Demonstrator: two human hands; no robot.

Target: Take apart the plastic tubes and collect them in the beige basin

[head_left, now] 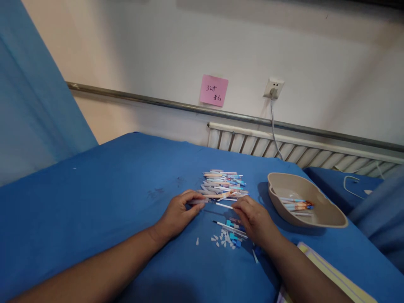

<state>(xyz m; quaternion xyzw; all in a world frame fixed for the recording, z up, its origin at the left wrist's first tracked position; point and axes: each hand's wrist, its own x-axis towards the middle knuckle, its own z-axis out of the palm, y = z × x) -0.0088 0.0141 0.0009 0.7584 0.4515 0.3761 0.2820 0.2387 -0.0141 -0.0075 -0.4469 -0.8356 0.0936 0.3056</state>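
My left hand (178, 212) pinches a pale pinkish pen barrel (199, 202) lying level between thumb and fingers. In my right hand (254, 219) is a thin white pen refill (224, 205), its dark tip pointing left at the barrel's end. Whether the tip is inside the barrel I cannot tell. Just beyond both hands lies a row of pen barrels (216, 183) on the blue cloth. Below them, near my right hand, are loose refills (227, 228), a heap of small white cone tips (225, 240) and small blue and teal pieces (236, 243).
A beige basin (331, 214) holding several pens (296, 206) stands to the right. A yellowish striped item (331, 273) lies under my right forearm. At the back are a radiator (249, 143), a metal rail (151, 99), a wall socket (273, 89) with a cord, and a pink note (213, 90).
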